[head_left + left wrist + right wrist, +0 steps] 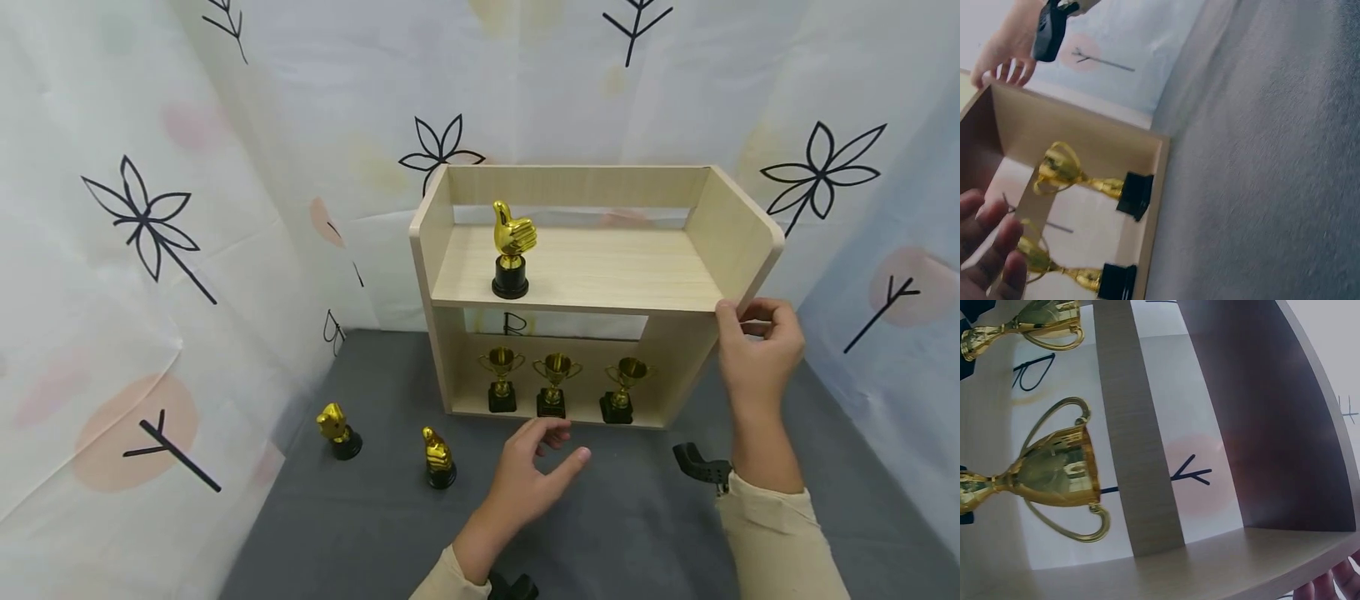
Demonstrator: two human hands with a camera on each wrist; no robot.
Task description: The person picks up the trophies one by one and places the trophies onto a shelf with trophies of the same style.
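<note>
A light wooden two-tier shelf (pixel 577 262) stands on the grey surface. My right hand (pixel 761 354) grips its right side panel near the middle board, thumb at the front edge, fingers outside. My left hand (pixel 528 479) is held before the lower tier, fingers loosely extended and holding nothing. Three gold cup trophies stand in the lower tier: a left cup (pixel 502 375), a middle cup (pixel 555 379) and a right cup (pixel 622 387). A gold thumbs-up trophy (pixel 512 246) stands on the upper tier, towards the left. In the right wrist view, a cup trophy (pixel 1057 469) appears close up.
Two more gold hand-shaped trophies stand on the grey cloth left of the shelf: one farther left (pixel 340 431), one nearer my left hand (pixel 438 458). A patterned white curtain (pixel 300 125) hangs behind and at both sides. Black straps are on both wrists.
</note>
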